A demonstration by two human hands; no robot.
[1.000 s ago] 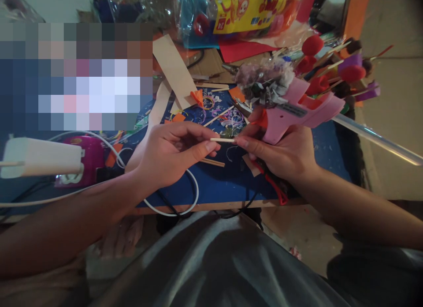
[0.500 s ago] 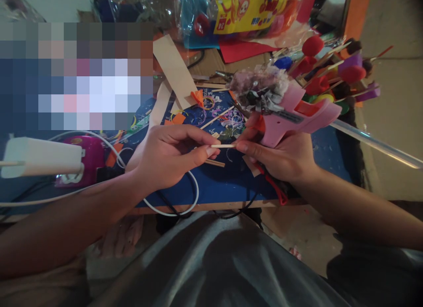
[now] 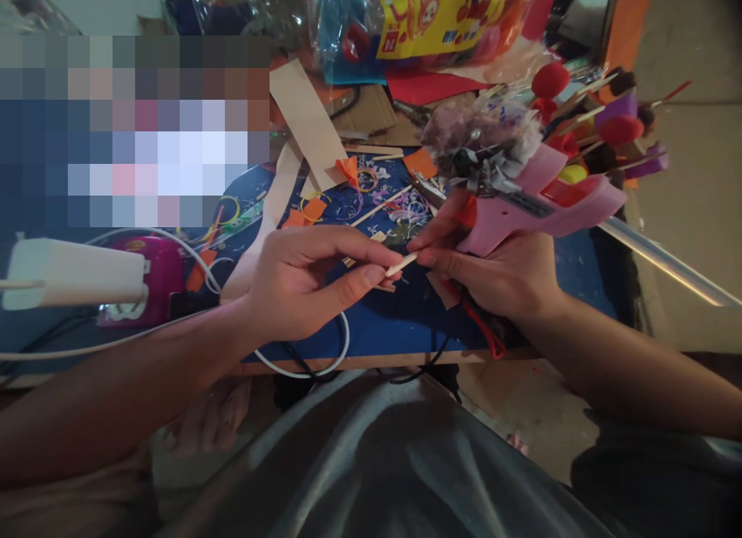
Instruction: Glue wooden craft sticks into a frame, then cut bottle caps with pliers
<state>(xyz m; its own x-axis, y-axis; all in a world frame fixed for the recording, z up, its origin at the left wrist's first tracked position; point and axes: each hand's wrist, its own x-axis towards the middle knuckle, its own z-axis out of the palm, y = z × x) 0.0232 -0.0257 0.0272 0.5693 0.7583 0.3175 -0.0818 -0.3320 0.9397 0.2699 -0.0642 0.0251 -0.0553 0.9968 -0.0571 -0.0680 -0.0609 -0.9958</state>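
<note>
My left hand pinches one end of a short pale stick between thumb and forefinger. My right hand grips a pink glue gun, and its thumb and forefinger also touch the stick's other end. A clear glue rod sticks out of the gun's back toward the right. A crumpled tuft of purple and silver material sits at the gun's front. Both hands hover over a blue board.
Paper scraps, loops and thin sticks litter the board. A white cable curls over its near edge beside a white block and a magenta device. Red pom-pom sticks and bagged craft goods lie behind.
The stick has tilted, its right end now higher. The glue gun and my right hand have shifted a little to the right and up.
</note>
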